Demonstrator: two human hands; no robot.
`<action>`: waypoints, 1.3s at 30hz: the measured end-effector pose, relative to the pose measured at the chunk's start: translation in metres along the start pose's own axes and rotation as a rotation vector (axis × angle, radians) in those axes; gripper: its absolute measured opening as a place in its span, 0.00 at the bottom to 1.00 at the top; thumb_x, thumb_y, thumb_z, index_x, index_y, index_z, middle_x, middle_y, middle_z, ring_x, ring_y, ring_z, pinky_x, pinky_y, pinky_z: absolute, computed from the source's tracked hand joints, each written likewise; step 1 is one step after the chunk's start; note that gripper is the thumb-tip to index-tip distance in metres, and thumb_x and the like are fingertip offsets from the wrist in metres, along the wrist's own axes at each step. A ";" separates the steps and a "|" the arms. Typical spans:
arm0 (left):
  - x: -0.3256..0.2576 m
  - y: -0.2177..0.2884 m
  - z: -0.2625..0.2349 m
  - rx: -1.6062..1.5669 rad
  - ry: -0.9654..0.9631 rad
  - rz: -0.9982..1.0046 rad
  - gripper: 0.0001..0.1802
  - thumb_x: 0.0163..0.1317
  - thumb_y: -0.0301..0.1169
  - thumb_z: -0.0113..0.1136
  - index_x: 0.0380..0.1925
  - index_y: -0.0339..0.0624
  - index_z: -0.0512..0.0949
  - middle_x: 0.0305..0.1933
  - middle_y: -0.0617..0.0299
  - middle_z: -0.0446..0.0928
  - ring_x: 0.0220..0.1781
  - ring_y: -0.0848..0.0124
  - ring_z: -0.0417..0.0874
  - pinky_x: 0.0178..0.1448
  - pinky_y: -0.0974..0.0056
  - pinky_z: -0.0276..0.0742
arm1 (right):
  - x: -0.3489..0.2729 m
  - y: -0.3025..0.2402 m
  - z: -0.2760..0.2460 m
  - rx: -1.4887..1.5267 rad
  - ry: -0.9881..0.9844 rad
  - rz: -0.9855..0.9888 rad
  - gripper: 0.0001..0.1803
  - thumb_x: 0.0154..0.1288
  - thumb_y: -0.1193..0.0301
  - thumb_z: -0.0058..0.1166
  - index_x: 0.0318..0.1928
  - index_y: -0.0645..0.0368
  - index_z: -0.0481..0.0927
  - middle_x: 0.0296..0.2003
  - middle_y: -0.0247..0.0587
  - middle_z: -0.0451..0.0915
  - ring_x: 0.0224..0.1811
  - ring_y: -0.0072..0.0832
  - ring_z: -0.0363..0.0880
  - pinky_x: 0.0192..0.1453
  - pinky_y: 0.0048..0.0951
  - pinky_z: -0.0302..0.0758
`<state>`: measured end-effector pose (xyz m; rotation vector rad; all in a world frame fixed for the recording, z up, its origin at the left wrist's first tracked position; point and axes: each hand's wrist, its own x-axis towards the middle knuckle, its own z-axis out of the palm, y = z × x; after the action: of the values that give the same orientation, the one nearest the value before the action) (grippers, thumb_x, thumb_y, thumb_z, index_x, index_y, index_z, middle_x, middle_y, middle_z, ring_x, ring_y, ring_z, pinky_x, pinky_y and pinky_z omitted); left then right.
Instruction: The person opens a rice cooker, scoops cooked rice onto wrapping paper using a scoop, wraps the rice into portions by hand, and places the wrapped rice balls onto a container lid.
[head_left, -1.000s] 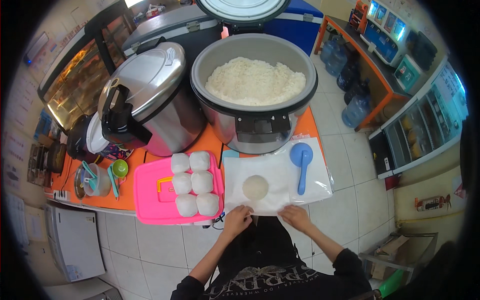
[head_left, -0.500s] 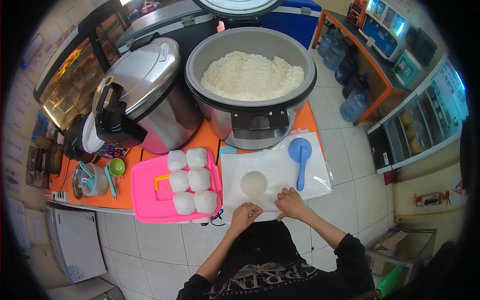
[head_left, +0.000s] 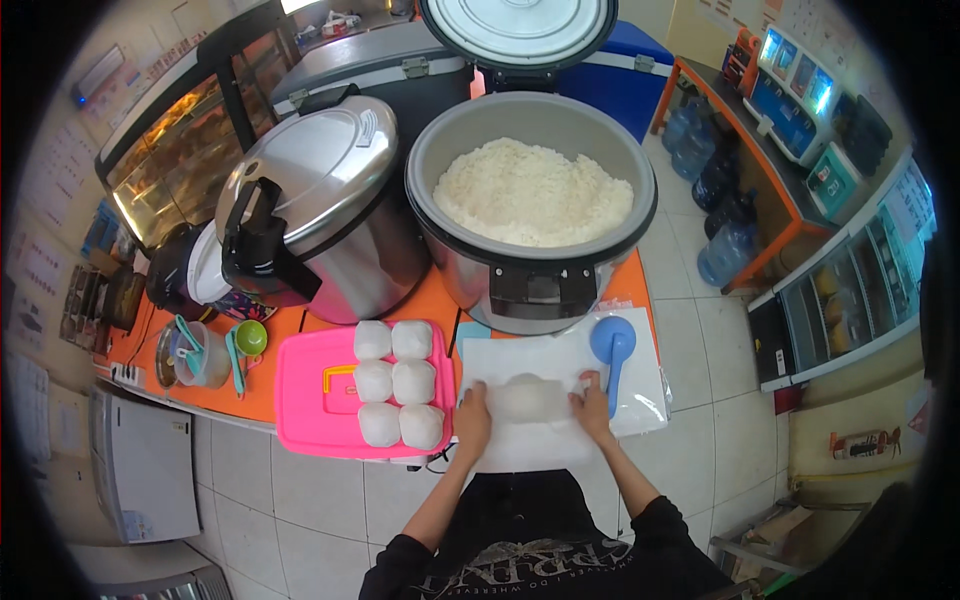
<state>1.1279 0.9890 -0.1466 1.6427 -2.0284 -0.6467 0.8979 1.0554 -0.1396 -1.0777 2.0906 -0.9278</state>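
Note:
A rounded mound of white rice (head_left: 528, 398) shows faintly through a thin white paper sheet (head_left: 525, 450) laid over it. My left hand (head_left: 472, 418) grips the sheet at the left of the mound. On the other side, my right hand (head_left: 591, 404) is closed on the sheet's right edge, close to a blue rice scoop (head_left: 618, 352) with its handle pointing toward me. Several white wrapped rice portions (head_left: 414, 381) sit in two columns on a pink lid (head_left: 310, 405) to the left. Parts of my fingertips are hard to make out.
A large open rice cooker (head_left: 531, 290) full of cooked rice (head_left: 530, 190) stands behind the paper. Beside it is a closed steel cooker (head_left: 330, 210). A tub of utensils (head_left: 205, 360) and a green cup (head_left: 251, 338) are far left. Water jugs (head_left: 728, 250) stand on the floor at right.
My hands have moved apart and away from me, bringing the sheet's near part over the rice mound, which was uncovered before. The view has tilted, so the scene sits lower.

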 end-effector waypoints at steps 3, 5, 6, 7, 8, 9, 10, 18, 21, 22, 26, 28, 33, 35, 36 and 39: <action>-0.018 0.007 0.014 0.164 0.004 0.168 0.11 0.53 0.26 0.52 0.38 0.39 0.73 0.39 0.47 0.69 0.36 0.50 0.76 0.31 0.54 0.71 | -0.008 0.003 0.007 -0.279 0.136 -0.258 0.17 0.50 0.78 0.56 0.42 0.53 0.71 0.15 0.39 0.71 0.19 0.36 0.73 0.25 0.38 0.68; -0.042 0.014 0.004 0.107 0.030 0.155 0.09 0.53 0.28 0.51 0.35 0.38 0.74 0.41 0.46 0.68 0.38 0.50 0.76 0.31 0.54 0.71 | -0.018 -0.012 0.001 -0.472 0.255 -0.483 0.08 0.49 0.79 0.54 0.31 0.54 0.73 0.21 0.45 0.72 0.27 0.42 0.73 0.33 0.41 0.68; -0.057 0.019 -0.011 0.250 0.125 0.131 0.09 0.55 0.31 0.52 0.32 0.37 0.75 0.39 0.47 0.70 0.36 0.52 0.77 0.31 0.56 0.72 | -0.020 -0.028 -0.006 -0.566 0.321 -0.609 0.05 0.48 0.79 0.53 0.26 0.54 0.74 0.24 0.48 0.73 0.31 0.45 0.73 0.37 0.43 0.68; -0.066 0.017 -0.022 0.398 0.214 0.101 0.11 0.57 0.33 0.52 0.29 0.36 0.76 0.36 0.47 0.73 0.34 0.55 0.79 0.30 0.58 0.73 | -0.033 -0.053 -0.016 -0.506 0.155 -0.445 0.06 0.49 0.81 0.50 0.28 0.56 0.73 0.31 0.52 0.73 0.39 0.47 0.71 0.42 0.43 0.67; -0.063 0.012 -0.026 0.402 0.219 0.097 0.11 0.57 0.33 0.52 0.29 0.36 0.76 0.36 0.47 0.73 0.34 0.55 0.79 0.30 0.58 0.73 | -0.027 -0.052 -0.013 -0.502 0.152 -0.451 0.06 0.49 0.81 0.50 0.28 0.56 0.73 0.31 0.52 0.73 0.39 0.47 0.71 0.42 0.43 0.67; -0.058 0.005 -0.028 0.043 -0.125 -0.226 0.13 0.57 0.36 0.54 0.28 0.36 0.76 0.33 0.48 0.75 0.31 0.58 0.80 0.30 0.61 0.74 | -0.016 -0.047 -0.007 -0.345 0.070 -0.403 0.07 0.49 0.81 0.49 0.30 0.57 0.73 0.30 0.51 0.74 0.39 0.47 0.71 0.42 0.43 0.67; -0.068 -0.001 -0.027 -0.325 -0.487 -0.556 0.15 0.57 0.39 0.57 0.27 0.35 0.77 0.29 0.48 0.77 0.28 0.62 0.81 0.30 0.63 0.75 | -0.017 -0.034 0.000 -0.194 -0.026 -0.331 0.07 0.49 0.80 0.49 0.32 0.58 0.73 0.30 0.50 0.74 0.38 0.46 0.72 0.42 0.43 0.67; -0.015 -0.019 0.007 -0.391 0.148 0.080 0.22 0.49 0.21 0.58 0.47 0.33 0.65 0.34 0.53 0.76 0.38 0.61 0.80 0.47 0.63 0.74 | 0.023 -0.035 0.014 -0.182 -0.176 -0.242 0.14 0.49 0.83 0.43 0.38 0.58 0.73 0.37 0.49 0.76 0.43 0.46 0.75 0.46 0.41 0.71; 0.055 0.029 -0.011 -0.612 0.025 -0.031 0.27 0.48 0.20 0.57 0.51 0.35 0.62 0.47 0.48 0.72 0.50 0.55 0.73 0.52 0.57 0.68 | 0.049 -0.059 0.049 -0.120 -0.099 -0.687 0.22 0.48 0.82 0.48 0.46 0.55 0.73 0.45 0.51 0.74 0.50 0.46 0.72 0.52 0.43 0.69; 0.059 0.029 -0.014 -0.672 -0.032 -0.122 0.26 0.48 0.21 0.57 0.50 0.35 0.63 0.49 0.47 0.70 0.51 0.54 0.72 0.53 0.56 0.67 | 0.056 -0.075 0.047 -0.126 -0.107 -0.690 0.22 0.48 0.82 0.48 0.46 0.55 0.73 0.45 0.51 0.74 0.50 0.46 0.72 0.52 0.43 0.69; 0.043 0.028 -0.011 -0.419 0.142 0.046 0.24 0.49 0.27 0.61 0.46 0.36 0.66 0.51 0.48 0.67 0.53 0.51 0.68 0.51 0.52 0.63 | 0.083 -0.101 0.018 -0.519 -0.457 -0.865 0.25 0.48 0.79 0.51 0.51 0.53 0.73 0.48 0.52 0.73 0.52 0.46 0.70 0.53 0.44 0.68; -0.001 0.059 0.008 0.080 0.265 0.258 0.24 0.49 0.35 0.64 0.43 0.36 0.67 0.48 0.49 0.68 0.52 0.51 0.67 0.52 0.51 0.60 | 0.094 -0.073 0.000 -0.669 -0.529 -0.758 0.23 0.49 0.77 0.52 0.50 0.53 0.74 0.46 0.52 0.75 0.50 0.47 0.72 0.52 0.44 0.69; -0.025 0.052 0.029 -0.151 0.009 -0.468 0.38 0.36 0.51 0.71 0.42 0.37 0.68 0.49 0.48 0.68 0.55 0.53 0.65 0.55 0.48 0.57 | 0.042 -0.058 -0.003 -0.808 -0.703 -0.662 0.18 0.53 0.76 0.44 0.45 0.51 0.79 0.40 0.47 0.78 0.43 0.41 0.76 0.47 0.42 0.72; -0.015 0.051 0.033 -0.174 0.036 -0.525 0.40 0.34 0.52 0.71 0.43 0.37 0.68 0.51 0.48 0.68 0.57 0.53 0.65 0.57 0.47 0.56 | 0.007 -0.013 -0.006 -0.684 -0.463 -0.931 0.16 0.55 0.75 0.44 0.44 0.53 0.79 0.32 0.45 0.78 0.38 0.40 0.76 0.44 0.41 0.72; -0.013 0.047 0.030 -0.168 0.072 -0.484 0.40 0.35 0.52 0.70 0.43 0.37 0.68 0.51 0.48 0.68 0.57 0.53 0.65 0.57 0.47 0.57 | -0.003 -0.028 -0.007 -0.700 -0.611 -0.672 0.15 0.56 0.73 0.44 0.43 0.52 0.80 0.37 0.47 0.80 0.41 0.40 0.77 0.49 0.40 0.71; 0.003 0.040 0.032 -0.159 0.116 -0.330 0.37 0.39 0.51 0.68 0.44 0.38 0.67 0.52 0.48 0.68 0.57 0.53 0.66 0.57 0.46 0.58 | 0.006 0.027 0.014 -0.551 -0.447 -0.782 0.14 0.60 0.64 0.45 0.42 0.53 0.80 0.37 0.45 0.79 0.42 0.41 0.76 0.50 0.39 0.69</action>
<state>1.0770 0.9959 -0.1475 1.8870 -1.5962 -0.7819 0.8941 1.0576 -0.1699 -2.2437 1.5635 -0.3398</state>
